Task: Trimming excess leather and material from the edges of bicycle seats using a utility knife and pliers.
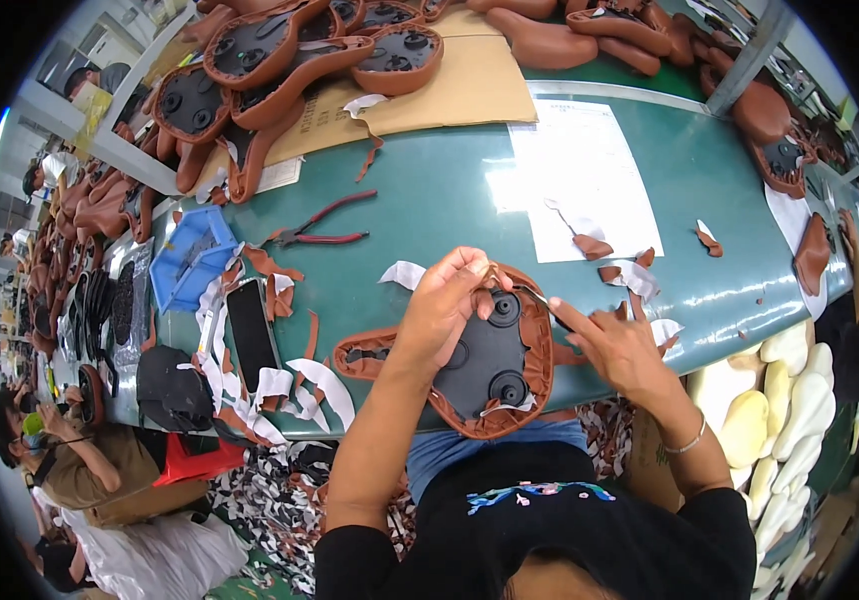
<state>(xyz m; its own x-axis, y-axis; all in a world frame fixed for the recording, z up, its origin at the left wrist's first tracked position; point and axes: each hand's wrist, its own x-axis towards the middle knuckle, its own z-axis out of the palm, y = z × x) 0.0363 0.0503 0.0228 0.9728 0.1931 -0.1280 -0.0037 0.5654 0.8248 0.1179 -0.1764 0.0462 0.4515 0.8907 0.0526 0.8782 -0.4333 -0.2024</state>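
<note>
A bicycle saddle point(484, 372) lies upside down at the near table edge, its black base upward and brown cover folded over the rim. My left hand point(446, 305) pinches the cover's edge at the far end of the wide part, its fingers closed on brown material. My right hand point(621, 352) is closed around a slim cutting tool point(537, 293) with a thin metal tip, which points at that same edge. The tool's handle is mostly hidden by the fingers. The saddle's narrow nose point(359, 352) points left.
Red-handled pliers point(327, 238), a blue tray point(187, 262) and a phone point(251, 325) lie left among brown and white scraps point(321, 385). Paper sheets point(584, 180) lie behind. Finished saddles point(259, 45) are piled on cardboard at the back. Foam pads point(779, 430) stand at right. Other people sit at left.
</note>
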